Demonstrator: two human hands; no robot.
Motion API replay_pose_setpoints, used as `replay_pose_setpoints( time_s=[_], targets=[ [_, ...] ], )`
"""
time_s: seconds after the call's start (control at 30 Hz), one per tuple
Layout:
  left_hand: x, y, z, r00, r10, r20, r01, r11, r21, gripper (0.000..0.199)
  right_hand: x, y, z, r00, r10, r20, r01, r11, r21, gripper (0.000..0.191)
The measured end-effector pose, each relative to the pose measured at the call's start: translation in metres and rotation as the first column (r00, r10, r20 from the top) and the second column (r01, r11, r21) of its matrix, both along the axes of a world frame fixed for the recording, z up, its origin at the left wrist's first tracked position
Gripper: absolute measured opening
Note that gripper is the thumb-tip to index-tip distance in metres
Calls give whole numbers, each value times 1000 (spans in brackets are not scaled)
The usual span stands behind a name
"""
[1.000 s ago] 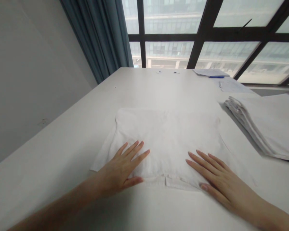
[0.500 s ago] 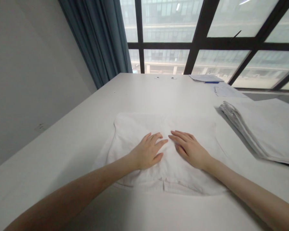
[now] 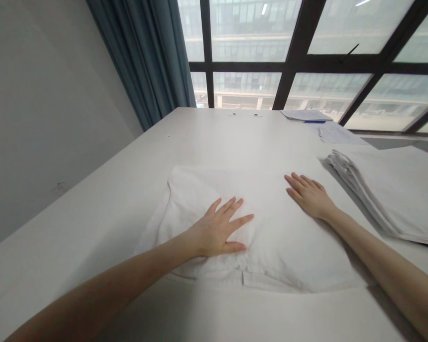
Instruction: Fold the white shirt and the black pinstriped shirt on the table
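A white cloth garment lies spread flat on the white table, with a seamed band along its near edge and some wrinkles in the left half. My left hand rests palm down near its middle, fingers spread wide. At the garment's far right part, my right hand lies flat with the fingers stretched out, touching the fabric. Neither hand grips anything. What kind of garment it is, I cannot tell.
A stack of folded white cloth lies at the right on the table. Papers and a blue pen are at the far right edge. A wall stands at left, with a blue curtain and windows behind.
My right hand has slid right and away from me, and the garment's right side now lies smoother and wider. My left hand stays near the middle, its fingers spread wider.
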State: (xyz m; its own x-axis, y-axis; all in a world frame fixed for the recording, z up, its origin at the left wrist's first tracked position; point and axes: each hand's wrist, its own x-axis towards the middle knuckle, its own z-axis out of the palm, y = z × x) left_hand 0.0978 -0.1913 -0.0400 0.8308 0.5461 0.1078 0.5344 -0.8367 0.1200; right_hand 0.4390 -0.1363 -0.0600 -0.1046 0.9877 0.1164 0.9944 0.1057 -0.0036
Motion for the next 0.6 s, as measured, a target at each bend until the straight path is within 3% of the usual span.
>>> replay_pose_setpoints(
  time_s=[0.1, 0.37, 0.43, 0.6],
  targets=[
    [0, 0, 1, 1000, 2, -13, -2, 1000, -11, 74, 14, 5, -2, 997, -69, 18, 69, 997, 31, 60],
    [1, 3, 6, 998, 36, -50, -39, 997, -62, 74, 15, 6, -7, 998, -38, 45, 35, 997, 72, 61],
    [-3, 11, 7, 991, 89, -99, -97, 993, -75, 75, 16, 7, -7, 998, -33, 52, 29, 997, 76, 61],
    [-29, 41, 3, 920, 350, -177, -356, 935, -2, 67, 16, 6, -6, 998, -40, 52, 36, 997, 62, 61]
  ],
)
